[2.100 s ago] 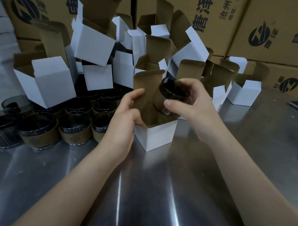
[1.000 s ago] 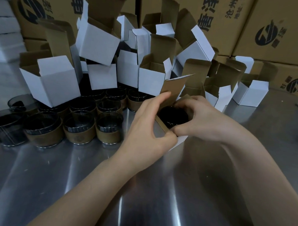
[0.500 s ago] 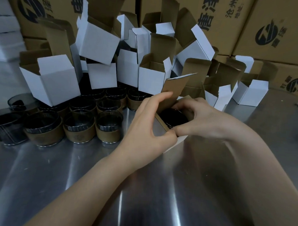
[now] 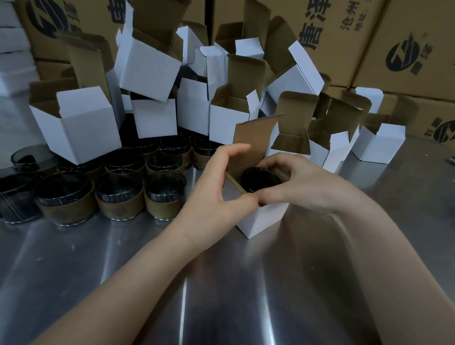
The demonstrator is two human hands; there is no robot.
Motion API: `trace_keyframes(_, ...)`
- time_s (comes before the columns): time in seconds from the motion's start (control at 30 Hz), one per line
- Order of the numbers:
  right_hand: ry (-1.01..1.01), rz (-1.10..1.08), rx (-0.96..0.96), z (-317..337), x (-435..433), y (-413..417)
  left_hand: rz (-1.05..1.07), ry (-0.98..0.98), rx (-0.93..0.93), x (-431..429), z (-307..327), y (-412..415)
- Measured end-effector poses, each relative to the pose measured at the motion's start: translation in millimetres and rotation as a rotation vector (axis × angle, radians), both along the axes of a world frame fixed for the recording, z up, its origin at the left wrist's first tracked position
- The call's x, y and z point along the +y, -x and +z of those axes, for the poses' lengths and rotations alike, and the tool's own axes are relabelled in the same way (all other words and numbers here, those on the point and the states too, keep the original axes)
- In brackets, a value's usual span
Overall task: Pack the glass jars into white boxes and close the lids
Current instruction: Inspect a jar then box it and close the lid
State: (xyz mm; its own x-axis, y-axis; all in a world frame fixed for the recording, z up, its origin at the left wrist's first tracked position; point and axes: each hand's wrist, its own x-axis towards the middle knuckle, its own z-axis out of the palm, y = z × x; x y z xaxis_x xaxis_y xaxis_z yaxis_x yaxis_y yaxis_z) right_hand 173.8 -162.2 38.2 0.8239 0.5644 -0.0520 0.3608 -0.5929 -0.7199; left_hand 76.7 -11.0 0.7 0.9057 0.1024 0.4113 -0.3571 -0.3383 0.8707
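Note:
A small white box (image 4: 263,221) stands on the steel table with its brown lid flap (image 4: 253,142) upright. A dark glass jar (image 4: 260,180) sits inside it, its rim showing in the opening. My left hand (image 4: 217,195) grips the box's left wall, thumb at the front corner and index finger against the lid flap. My right hand (image 4: 298,186) curls around the box's right side, its thumb meeting the left thumb at the front edge. Several more jars (image 4: 118,193) with brown paper bands stand to the left.
A pile of open white boxes (image 4: 150,64) rises behind the jars, with one more white box (image 4: 379,142) at the right. Large printed brown cartons (image 4: 422,42) line the back. The steel table (image 4: 242,290) stretches toward me.
The jar went from my right hand down into the box. Both hands then closed around the box's top edges, and the box shifted slightly.

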Motion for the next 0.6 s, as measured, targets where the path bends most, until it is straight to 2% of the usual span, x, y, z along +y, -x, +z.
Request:
trace_keyframes(0.23, -0.041, -0.019, -0.017, 0.3, 2.6, 5.5, -0.021, 0.089, 0.041, 5.6, -4.4, -4.4)
trace_keyframes(0.33, -0.224, -0.106, -0.045, 1.0, 2.5, 5.5, -0.046, 0.216, 0.043, 9.7, -2.6, -8.4)
trace_keyframes(0.47, -0.440, -0.235, -0.183, 3.4, 4.4, 6.1, 0.016, 0.307, 0.049, 18.6, -1.6, -13.5)
trace_keyframes(0.6, -0.514, -0.184, -0.201, 2.4, 9.0, 11.9, 0.074, 0.331, 0.020, 20.0, -1.1, -12.7)
